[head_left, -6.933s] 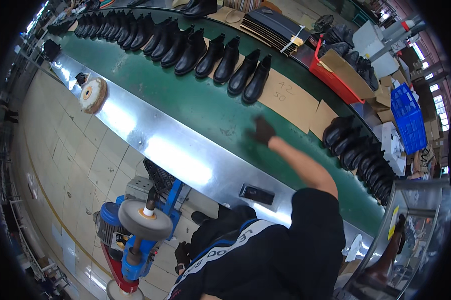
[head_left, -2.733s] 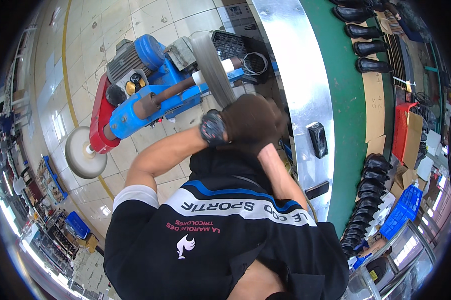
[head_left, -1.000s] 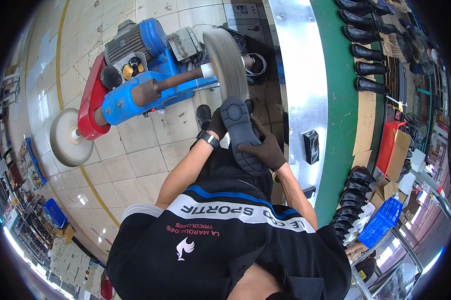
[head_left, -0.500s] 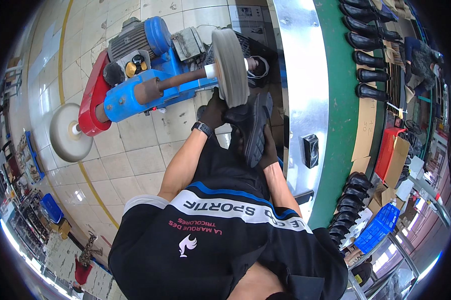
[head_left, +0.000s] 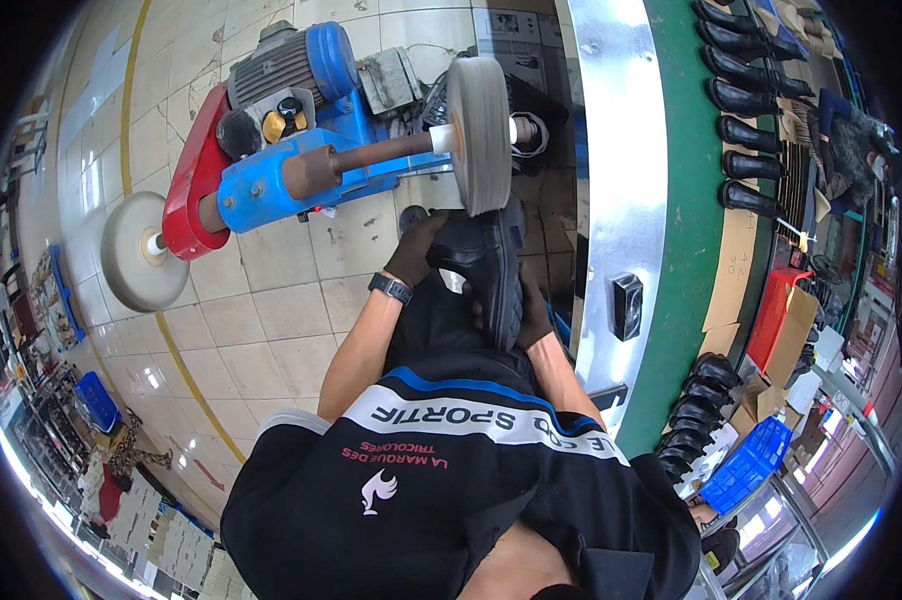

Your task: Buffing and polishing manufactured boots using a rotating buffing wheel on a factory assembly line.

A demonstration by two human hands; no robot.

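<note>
A black shoe point(head_left: 481, 265) with a thick ridged sole is held between my two gloved hands, just below a greyish buffing wheel point(head_left: 479, 135). The wheel's lower rim meets or hides the upper end of the shoe; actual contact I cannot make out. My left hand point(head_left: 414, 248), in a dark glove, is closed on the shoe's left side. On the sole side, my right hand point(head_left: 534, 312) grips the shoe near its lower end, with part of the fingers hidden behind it. The wheel is mounted on the shaft of a blue polishing machine point(head_left: 281, 180), and its face looks smeared.
A second pale wheel point(head_left: 136, 250) sits on the machine's left end beside a red guard point(head_left: 193, 175). To the right runs a metal-edged green bench point(head_left: 686, 270) with rows of black shoes point(head_left: 746, 135). A blue crate point(head_left: 746, 465) and red crate point(head_left: 776, 310) stand beyond.
The shoe has turned so that more of its black upper faces me and less of its sole shows. My left hand has shifted slightly left and down. The whole view has shifted a little.
</note>
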